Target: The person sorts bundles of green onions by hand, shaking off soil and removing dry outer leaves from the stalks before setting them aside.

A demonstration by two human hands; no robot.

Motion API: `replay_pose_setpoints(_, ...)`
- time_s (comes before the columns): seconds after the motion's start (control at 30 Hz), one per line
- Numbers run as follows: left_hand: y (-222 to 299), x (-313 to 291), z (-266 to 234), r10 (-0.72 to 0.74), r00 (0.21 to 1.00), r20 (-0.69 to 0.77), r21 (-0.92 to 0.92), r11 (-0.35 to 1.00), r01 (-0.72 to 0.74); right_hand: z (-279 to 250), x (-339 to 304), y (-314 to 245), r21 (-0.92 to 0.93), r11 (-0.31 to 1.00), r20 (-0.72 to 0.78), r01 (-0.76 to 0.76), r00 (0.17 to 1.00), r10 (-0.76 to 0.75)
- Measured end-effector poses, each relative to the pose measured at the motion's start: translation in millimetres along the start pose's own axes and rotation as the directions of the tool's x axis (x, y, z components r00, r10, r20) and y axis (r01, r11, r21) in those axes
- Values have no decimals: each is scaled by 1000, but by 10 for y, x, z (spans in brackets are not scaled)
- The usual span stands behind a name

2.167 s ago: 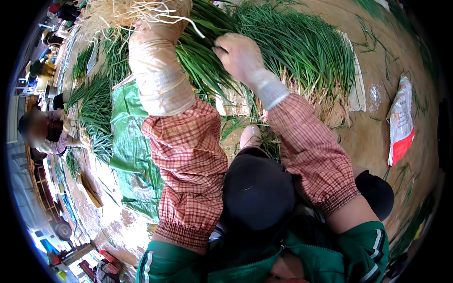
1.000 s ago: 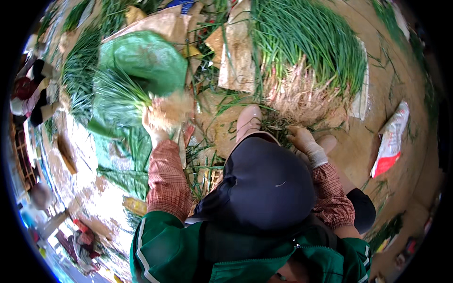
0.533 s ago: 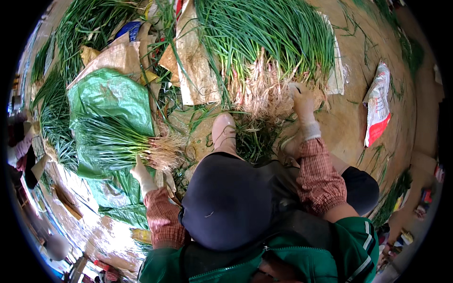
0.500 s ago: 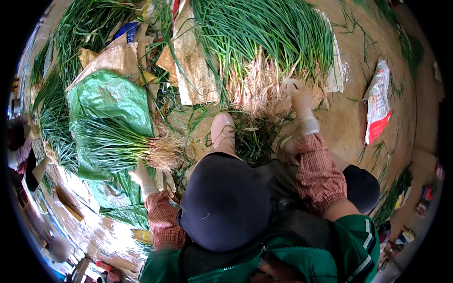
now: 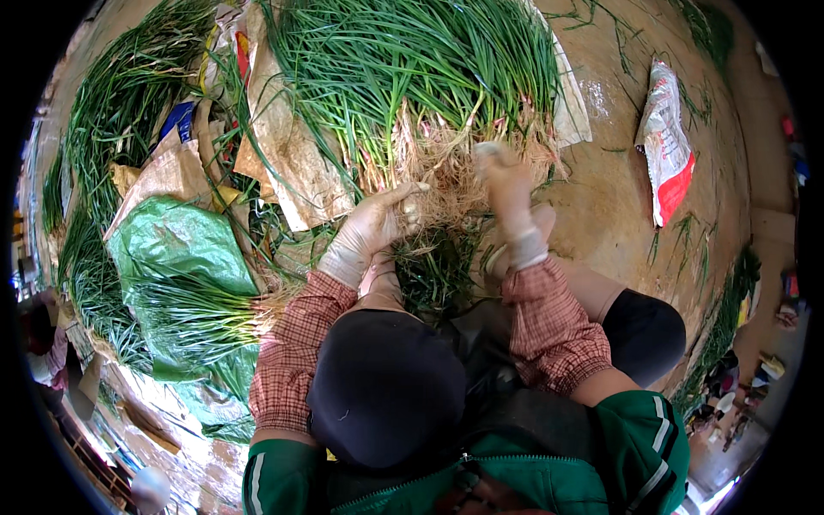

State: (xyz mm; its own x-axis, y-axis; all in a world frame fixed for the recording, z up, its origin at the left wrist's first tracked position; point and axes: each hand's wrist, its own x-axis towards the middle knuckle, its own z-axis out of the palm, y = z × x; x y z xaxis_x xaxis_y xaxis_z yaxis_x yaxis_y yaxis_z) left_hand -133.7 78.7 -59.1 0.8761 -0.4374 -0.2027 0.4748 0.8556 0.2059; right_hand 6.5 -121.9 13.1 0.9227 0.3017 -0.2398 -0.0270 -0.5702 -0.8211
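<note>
A wide heap of spring onions (image 5: 429,69) lies with its green leaves pointing away and its pale roots (image 5: 451,184) toward me. My left hand (image 5: 376,225), in a pale glove, is at the left part of these roots, thumb and fingers apart. My right hand (image 5: 506,184), also gloved, is over the roots at the right; its fingers are smeared by motion, and whether they hold a stalk is hidden. To the left, a smaller bunch of spring onions (image 5: 202,318) rests on a green plastic sack (image 5: 176,236), its roots partly behind my left sleeve.
More green leaves (image 5: 129,94) are piled along the far left. A tan woven sack (image 5: 300,184) lies beside the heap. A white and red bag (image 5: 665,146) is on the wet brown floor (image 5: 609,193) at the right. Loose leaves (image 5: 438,275) lie between my feet.
My left hand has left the smaller bunch and moved right, up to the large heap's roots. My right hand stays near the roots, now blurred. The whole view has shifted slightly.
</note>
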Motion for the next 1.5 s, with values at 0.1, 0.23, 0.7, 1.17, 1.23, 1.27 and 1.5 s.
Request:
replay_pose_setpoints(0.1,90,367,487,185,937,-295,741,664,102,-398,424,443,-87,989,-283,-121,955,92)
replay_pose_setpoints(0.23,391,684,689,349,825,-444,888,294,354,-348,590,622,-186,982,-279,4,959,-57)
replay_pose_setpoints(0.7,354,2259,721,564,770,-299,717,-399,571,-972,72,196,-108,980,-92,166,980,-176)
replay_pose_setpoints(1.17,1029,-268,1800,640,766,-51,222,755,-616,-1104,1993,624,-520,852,0,-68,997,80)
replay_pose_setpoints(1.23,1050,-304,1999,715,696,66,262,660,-704,-933,2092,803,-691,714,16,-112,985,169)
replay_pose_setpoints(1.27,975,-191,2143,792,608,50,337,560,-757,-961,2097,822,-715,698,35,-44,995,98)
replay_pose_setpoints(1.5,708,1492,1618,354,909,-220,846,533,-3,-1333,993,656,13,982,137,-188,973,185)
